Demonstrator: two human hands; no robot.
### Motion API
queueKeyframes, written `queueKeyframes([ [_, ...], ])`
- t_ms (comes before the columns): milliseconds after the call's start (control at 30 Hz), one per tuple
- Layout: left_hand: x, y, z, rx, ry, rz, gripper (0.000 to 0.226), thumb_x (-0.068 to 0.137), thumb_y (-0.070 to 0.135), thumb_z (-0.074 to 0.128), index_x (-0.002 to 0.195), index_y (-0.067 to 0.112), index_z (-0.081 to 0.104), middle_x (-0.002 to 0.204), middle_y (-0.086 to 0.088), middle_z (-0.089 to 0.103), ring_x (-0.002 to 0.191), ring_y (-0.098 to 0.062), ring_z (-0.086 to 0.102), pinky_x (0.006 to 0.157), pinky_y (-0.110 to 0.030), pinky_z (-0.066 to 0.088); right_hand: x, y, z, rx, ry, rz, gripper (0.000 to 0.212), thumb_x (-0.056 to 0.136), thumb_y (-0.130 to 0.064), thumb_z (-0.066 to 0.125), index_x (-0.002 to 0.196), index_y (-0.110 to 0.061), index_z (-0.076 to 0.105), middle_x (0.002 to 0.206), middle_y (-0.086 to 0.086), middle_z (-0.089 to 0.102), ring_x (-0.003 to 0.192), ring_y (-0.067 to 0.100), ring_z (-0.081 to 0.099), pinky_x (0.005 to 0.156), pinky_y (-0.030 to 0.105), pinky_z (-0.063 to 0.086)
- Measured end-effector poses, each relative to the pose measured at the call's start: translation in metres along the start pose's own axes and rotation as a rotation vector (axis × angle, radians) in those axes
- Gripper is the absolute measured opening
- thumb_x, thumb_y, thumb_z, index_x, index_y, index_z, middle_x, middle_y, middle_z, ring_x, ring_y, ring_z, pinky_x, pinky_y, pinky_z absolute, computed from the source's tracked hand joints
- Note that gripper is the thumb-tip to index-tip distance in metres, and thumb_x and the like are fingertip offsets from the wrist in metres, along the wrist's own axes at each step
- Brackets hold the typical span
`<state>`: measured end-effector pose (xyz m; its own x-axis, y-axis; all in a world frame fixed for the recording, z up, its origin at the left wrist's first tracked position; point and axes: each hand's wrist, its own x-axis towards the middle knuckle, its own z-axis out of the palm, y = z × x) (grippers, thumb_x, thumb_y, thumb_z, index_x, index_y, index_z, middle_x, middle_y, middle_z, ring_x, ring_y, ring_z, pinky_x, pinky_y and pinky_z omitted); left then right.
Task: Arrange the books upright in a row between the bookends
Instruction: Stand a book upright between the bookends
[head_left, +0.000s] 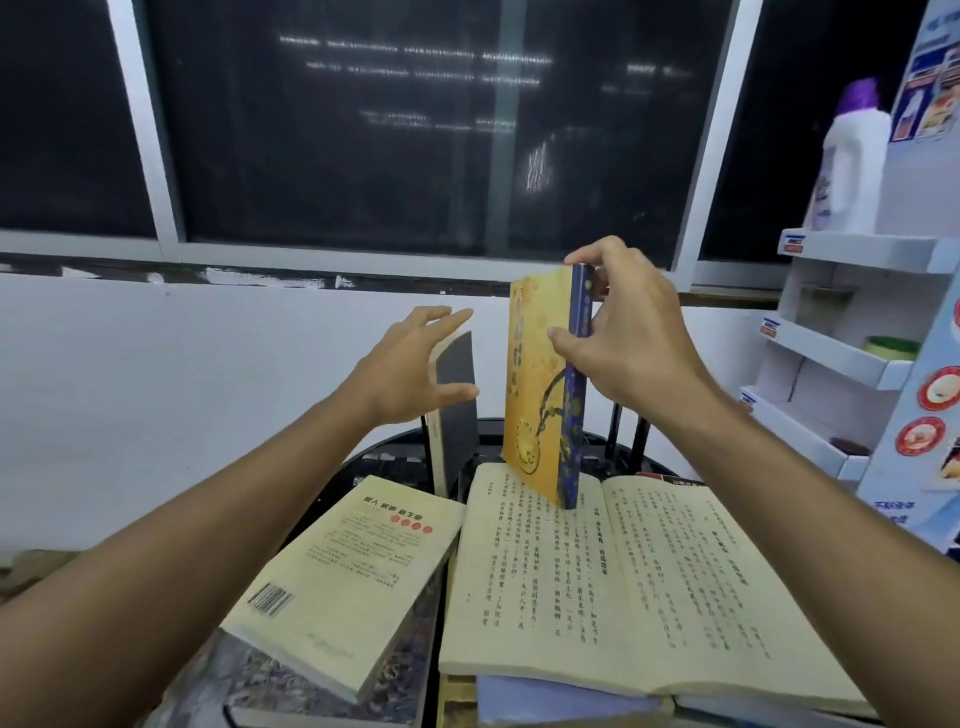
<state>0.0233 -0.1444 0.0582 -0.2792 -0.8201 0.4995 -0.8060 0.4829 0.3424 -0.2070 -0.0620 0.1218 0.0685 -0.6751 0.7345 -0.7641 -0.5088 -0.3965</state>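
My right hand grips a yellow book with a blue spine by its top, holding it upright with its lower corner resting on an open book that lies flat. My left hand hovers open, fingers spread, just left of a dark-covered book that stands upright at the back of the small round table. A cream book lies face down at the left, barcode showing. A black bookend shows as thin bars behind my right wrist.
More books lie stacked under the open one. A white wall and dark windows stand behind the table. At the right is a white cardboard display shelf with a white bottle with a purple cap on top.
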Motion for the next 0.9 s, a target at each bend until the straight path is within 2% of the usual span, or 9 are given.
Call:
queueKeyframes([
  [67, 0.003, -0.012, 0.002, 0.054, -0.019, -0.047, 0.094, 0.08, 0.053, 0.078, 0.156, 0.039, 0.024, 0.163, 0.013, 0.022, 0.148, -0.02, 0.027, 0.113, -0.054, 0.038, 0.005, 0.002, 0.009, -0.014, 0.011, -0.001, 0.056, 0.081, -0.019, 0.084, 0.123, -0.025, 0.047, 0.118, -0.002, 0.05, 0.102, 0.009, 0.052, 0.067, 0.011, 0.047],
  [100, 0.004, -0.017, 0.004, 0.08, -0.033, -0.066, 0.094, 0.081, 0.052, 0.078, 0.157, 0.038, 0.024, 0.164, 0.013, 0.02, 0.149, -0.021, 0.026, 0.113, -0.055, 0.037, 0.007, 0.003, 0.014, -0.013, 0.017, 0.0, 0.055, 0.081, -0.019, 0.084, 0.123, -0.024, 0.047, 0.118, -0.002, 0.05, 0.102, 0.009, 0.052, 0.067, 0.01, 0.047],
  [167, 0.006, -0.025, 0.007, 0.122, -0.065, -0.093, 0.093, 0.082, 0.049, 0.077, 0.157, 0.035, 0.024, 0.166, 0.012, 0.018, 0.15, -0.022, 0.024, 0.115, -0.055, 0.035, 0.011, 0.006, 0.023, -0.003, 0.031, -0.001, 0.056, 0.081, -0.018, 0.084, 0.123, -0.022, 0.048, 0.118, -0.002, 0.049, 0.103, 0.008, 0.051, 0.062, 0.003, 0.044],
  [267, 0.009, -0.032, 0.013, 0.144, -0.11, -0.104, 0.089, 0.086, 0.04, 0.076, 0.158, 0.03, 0.025, 0.167, 0.009, 0.018, 0.151, -0.023, 0.024, 0.119, -0.049, 0.031, 0.017, 0.012, 0.036, -0.011, 0.038, 0.0, 0.056, 0.08, -0.016, 0.083, 0.123, -0.021, 0.047, 0.12, 0.0, 0.049, 0.104, 0.008, 0.049, 0.062, 0.002, 0.041],
  [433, 0.01, -0.038, 0.024, 0.098, -0.147, -0.09, 0.084, 0.088, 0.023, 0.076, 0.156, 0.024, 0.026, 0.163, -0.001, 0.031, 0.143, -0.029, 0.039, 0.113, -0.041, 0.037, 0.024, 0.02, 0.06, -0.007, 0.056, -0.004, 0.055, 0.081, -0.012, 0.082, 0.121, -0.02, 0.046, 0.12, 0.001, 0.047, 0.103, 0.008, 0.047, 0.065, -0.007, 0.036],
  [533, 0.008, -0.041, 0.03, 0.061, -0.097, -0.08, 0.079, 0.089, 0.015, 0.075, 0.154, 0.021, 0.031, 0.16, -0.002, 0.036, 0.142, -0.029, 0.041, 0.112, -0.038, 0.037, 0.024, 0.024, 0.076, 0.02, 0.07, 0.002, 0.054, 0.082, -0.011, 0.081, 0.121, -0.021, 0.044, 0.119, -0.001, 0.044, 0.104, 0.008, 0.048, 0.062, -0.002, 0.042],
  [700, 0.003, -0.04, 0.041, -0.017, -0.018, -0.098, 0.072, 0.089, 0.011, 0.074, 0.149, 0.017, 0.033, 0.152, -0.004, 0.041, 0.135, -0.027, 0.045, 0.107, -0.036, 0.038, 0.021, 0.029, 0.101, 0.04, 0.103, -0.031, 0.052, 0.081, -0.007, 0.079, 0.121, -0.015, 0.047, 0.119, 0.003, 0.044, 0.098, 0.007, 0.047, 0.072, 0.0, 0.04],
  [900, 0.005, -0.039, 0.052, -0.013, 0.019, -0.074, 0.08, 0.09, 0.014, 0.074, 0.155, 0.016, 0.029, 0.159, -0.001, 0.03, 0.141, -0.024, 0.04, 0.113, -0.033, 0.034, 0.016, 0.035, 0.128, 0.05, 0.107, -0.016, 0.05, 0.082, -0.006, 0.078, 0.121, -0.014, 0.048, 0.12, 0.003, 0.045, 0.093, 0.003, 0.041, 0.072, -0.002, 0.035],
])
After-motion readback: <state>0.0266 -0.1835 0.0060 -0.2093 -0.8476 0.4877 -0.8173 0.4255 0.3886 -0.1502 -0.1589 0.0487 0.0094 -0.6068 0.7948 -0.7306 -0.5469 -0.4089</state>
